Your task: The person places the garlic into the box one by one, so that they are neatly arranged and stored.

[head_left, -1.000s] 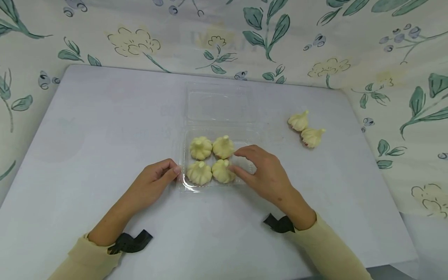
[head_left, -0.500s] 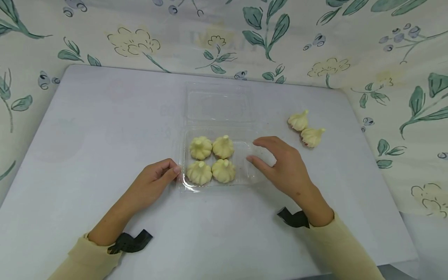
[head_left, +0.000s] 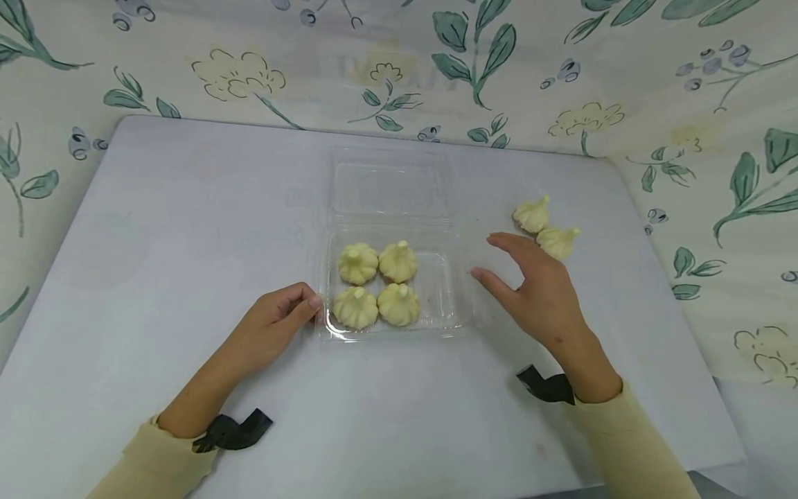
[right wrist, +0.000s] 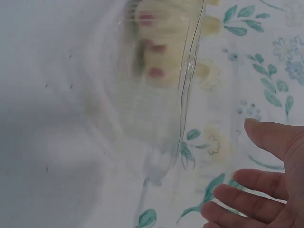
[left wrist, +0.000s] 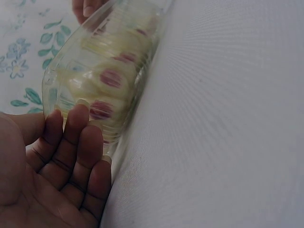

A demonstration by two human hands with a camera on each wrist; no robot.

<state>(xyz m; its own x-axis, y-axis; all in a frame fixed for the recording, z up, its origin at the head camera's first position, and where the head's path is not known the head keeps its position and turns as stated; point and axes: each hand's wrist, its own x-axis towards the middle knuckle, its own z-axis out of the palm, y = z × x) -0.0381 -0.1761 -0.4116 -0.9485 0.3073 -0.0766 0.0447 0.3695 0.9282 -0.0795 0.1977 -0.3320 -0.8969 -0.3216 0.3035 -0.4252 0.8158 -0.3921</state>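
A clear plastic clamshell container (head_left: 442, 287) lies with its lid (head_left: 391, 184) folded back. Several garlic bulbs (head_left: 399, 305) sit upright in the left part of its base. At the left side my left hand (head_left: 274, 326) pinches the container's rim between thumb and fingers; the left wrist view shows the fingertips (left wrist: 90, 142) against the clear wall. My right hand (head_left: 539, 298) hovers to the right of the container, thumb and fingers spread apart, holding nothing. Just beyond it lie two more garlic bulbs (head_left: 531, 215), the nearer one (head_left: 557, 241) partly hidden by the hand.
The white tabletop (head_left: 187, 201) carries the container and the bulbs. A curtain with a leaf and flower print (head_left: 399, 62) hangs behind the table and along its right side. A black strap piece (head_left: 233, 431) sits at each wrist.
My right hand has moved away from the bulbs in the container, out to the right towards the two loose bulbs. My left hand and the container have stayed put.
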